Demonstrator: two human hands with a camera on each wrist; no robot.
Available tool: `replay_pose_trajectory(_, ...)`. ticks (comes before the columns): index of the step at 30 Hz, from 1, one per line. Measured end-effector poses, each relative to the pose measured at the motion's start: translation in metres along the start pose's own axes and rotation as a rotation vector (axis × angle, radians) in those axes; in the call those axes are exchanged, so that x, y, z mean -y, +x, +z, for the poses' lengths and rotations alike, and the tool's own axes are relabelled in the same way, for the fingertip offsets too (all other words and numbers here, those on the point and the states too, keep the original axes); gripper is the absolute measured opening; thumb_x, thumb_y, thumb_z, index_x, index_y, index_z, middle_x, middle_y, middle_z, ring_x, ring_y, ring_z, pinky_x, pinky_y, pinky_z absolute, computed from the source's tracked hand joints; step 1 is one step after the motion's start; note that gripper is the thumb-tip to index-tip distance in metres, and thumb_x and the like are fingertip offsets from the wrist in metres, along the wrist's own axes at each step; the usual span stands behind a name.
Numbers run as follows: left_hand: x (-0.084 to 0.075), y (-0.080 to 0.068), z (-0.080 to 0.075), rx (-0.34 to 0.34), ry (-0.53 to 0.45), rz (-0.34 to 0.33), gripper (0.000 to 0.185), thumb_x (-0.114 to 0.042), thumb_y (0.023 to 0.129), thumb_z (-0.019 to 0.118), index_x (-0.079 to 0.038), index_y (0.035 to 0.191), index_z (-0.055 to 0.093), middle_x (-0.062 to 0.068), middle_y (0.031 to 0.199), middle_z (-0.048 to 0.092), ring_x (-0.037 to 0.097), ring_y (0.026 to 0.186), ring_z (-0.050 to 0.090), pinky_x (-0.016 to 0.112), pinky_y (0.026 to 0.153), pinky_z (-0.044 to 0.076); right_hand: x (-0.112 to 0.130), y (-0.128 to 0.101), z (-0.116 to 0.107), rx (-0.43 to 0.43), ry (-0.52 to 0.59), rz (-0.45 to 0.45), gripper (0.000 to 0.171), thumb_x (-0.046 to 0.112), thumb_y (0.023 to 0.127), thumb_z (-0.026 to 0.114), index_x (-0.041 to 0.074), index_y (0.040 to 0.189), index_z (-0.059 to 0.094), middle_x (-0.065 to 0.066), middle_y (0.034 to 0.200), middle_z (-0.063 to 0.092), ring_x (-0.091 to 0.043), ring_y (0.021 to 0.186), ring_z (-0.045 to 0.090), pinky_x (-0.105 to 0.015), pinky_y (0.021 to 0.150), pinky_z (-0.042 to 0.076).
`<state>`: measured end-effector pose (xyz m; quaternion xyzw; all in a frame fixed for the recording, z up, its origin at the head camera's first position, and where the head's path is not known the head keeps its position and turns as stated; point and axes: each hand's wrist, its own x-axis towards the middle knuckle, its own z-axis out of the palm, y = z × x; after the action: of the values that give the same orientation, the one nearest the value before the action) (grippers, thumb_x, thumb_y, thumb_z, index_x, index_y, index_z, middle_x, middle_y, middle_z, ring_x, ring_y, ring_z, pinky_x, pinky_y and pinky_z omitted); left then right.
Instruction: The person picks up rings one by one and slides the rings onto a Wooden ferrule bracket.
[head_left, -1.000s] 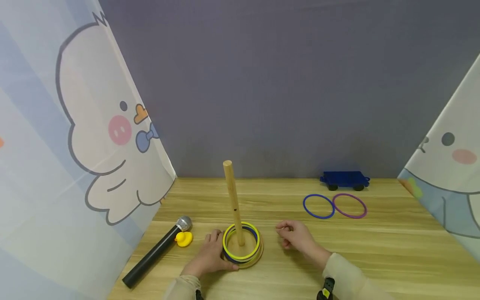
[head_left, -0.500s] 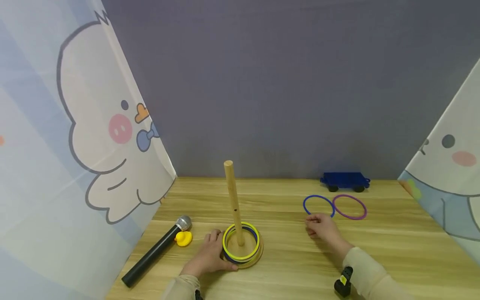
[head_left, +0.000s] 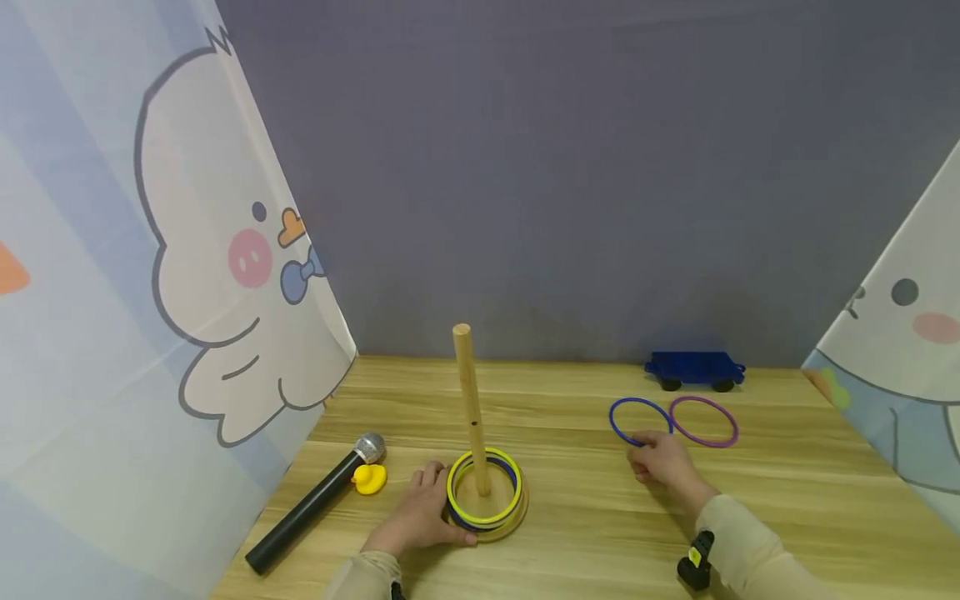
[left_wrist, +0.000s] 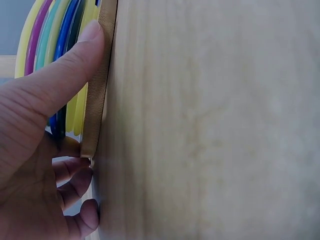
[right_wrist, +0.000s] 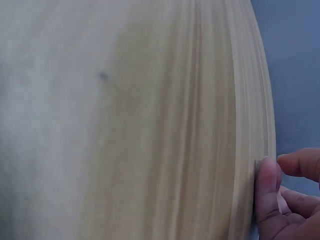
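Left hand [head_left: 420,518] sits against the wooden base [head_left: 516,508] of the ring stand, thumb pressing the base's rim and the other fingers curled at its edge, as the left wrist view shows close up. On that base lies a stack of rings [head_left: 483,497], yellow on top with blue beneath, around the upright wooden peg [head_left: 470,407]. Over on the other side, the right hand [head_left: 663,467] is at the near edge of the blue ring [head_left: 639,419] lying flat on the table [head_left: 787,492]; fingers curled at the ring, but whether they actually pinch it I cannot tell. The purple ring [head_left: 703,421] lies just beside the blue one. Behind them stands a blue toy wagon [head_left: 694,369]. Left of the stand, a small yellow duck [head_left: 370,478] touches a black microphone [head_left: 315,502].
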<state>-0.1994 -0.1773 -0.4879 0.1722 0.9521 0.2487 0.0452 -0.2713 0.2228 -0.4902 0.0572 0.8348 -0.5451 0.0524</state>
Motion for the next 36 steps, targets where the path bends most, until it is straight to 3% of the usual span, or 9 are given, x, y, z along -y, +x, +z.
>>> replay_pose_trajectory(6, 0.001, 0.001, 0.001, 0.013, 0.008, -0.002, 0.112, -0.061, 0.059, 0.085, 0.003, 0.14, 0.041, 0.013, 0.127, 0.041, 0.032, 0.111, 0.039, 0.052, 0.096, 0.041, 0.001, -0.008, 0.002, -0.007, -0.069, -0.001, 0.026, -0.003, 0.084, 0.059, -0.014, 0.108, 0.057, -0.009, 0.067, 0.054, -0.018, 0.057, 0.055, -0.031, 0.053, 0.054)
replay_pose_trajectory(13, 0.0, -0.003, 0.001, 0.015, -0.005, -0.004, 0.111, -0.06, 0.059, 0.086, 0.003, 0.139, 0.042, 0.012, 0.125, 0.041, 0.031, 0.11, 0.039, 0.052, 0.096, 0.04, 0.006, -0.024, 0.007, 0.063, -0.159, -0.03, 0.008, -0.004, 0.087, 0.059, -0.007, 0.09, 0.065, -0.008, 0.063, 0.054, -0.018, 0.054, 0.052, -0.03, 0.048, 0.049)
replay_pose_trajectory(20, 0.002, -0.005, 0.004, 0.002, 0.002, 0.009, 0.112, -0.059, 0.059, 0.086, 0.004, 0.14, 0.041, 0.014, 0.126, 0.041, 0.031, 0.11, 0.04, 0.053, 0.097, 0.041, 0.005, -0.037, 0.009, 0.063, -0.305, -0.108, 0.015, 0.0, 0.082, 0.069, 0.003, 0.068, 0.065, -0.001, 0.056, 0.052, -0.013, 0.051, 0.05, -0.026, 0.047, 0.046)
replay_pose_trajectory(27, 0.003, -0.006, 0.004, -0.008, 0.016, 0.012, 0.112, -0.06, 0.059, 0.085, 0.007, 0.137, 0.043, 0.015, 0.125, 0.042, 0.033, 0.111, 0.04, 0.053, 0.096, 0.041, 0.008, -0.044, 0.012, 0.039, -0.413, -0.145, 0.017, -0.004, 0.078, 0.069, 0.007, 0.065, 0.063, 0.001, 0.061, 0.055, -0.014, 0.05, 0.051, -0.026, 0.046, 0.044)
replay_pose_trajectory(32, 0.002, -0.005, 0.003, -0.016, 0.025, 0.021, 0.111, -0.061, 0.059, 0.085, 0.008, 0.136, 0.043, 0.014, 0.124, 0.042, 0.033, 0.11, 0.04, 0.053, 0.095, 0.04, 0.012, -0.048, 0.014, -0.001, -0.51, -0.169, 0.021, -0.012, 0.067, 0.068, 0.007, 0.07, 0.059, -0.001, 0.065, 0.053, -0.015, 0.05, 0.051, -0.028, 0.045, 0.045)
replay_pose_trajectory(36, 0.0, -0.003, 0.002, -0.016, 0.024, 0.025, 0.11, -0.06, 0.059, 0.086, 0.007, 0.136, 0.043, 0.013, 0.123, 0.041, 0.033, 0.11, 0.039, 0.052, 0.094, 0.04, 0.015, -0.049, 0.015, -0.015, -0.624, -0.198, 0.027, -0.01, 0.06, 0.07, 0.008, 0.075, 0.056, -0.001, 0.068, 0.051, -0.017, 0.058, 0.048, -0.03, 0.052, 0.043)
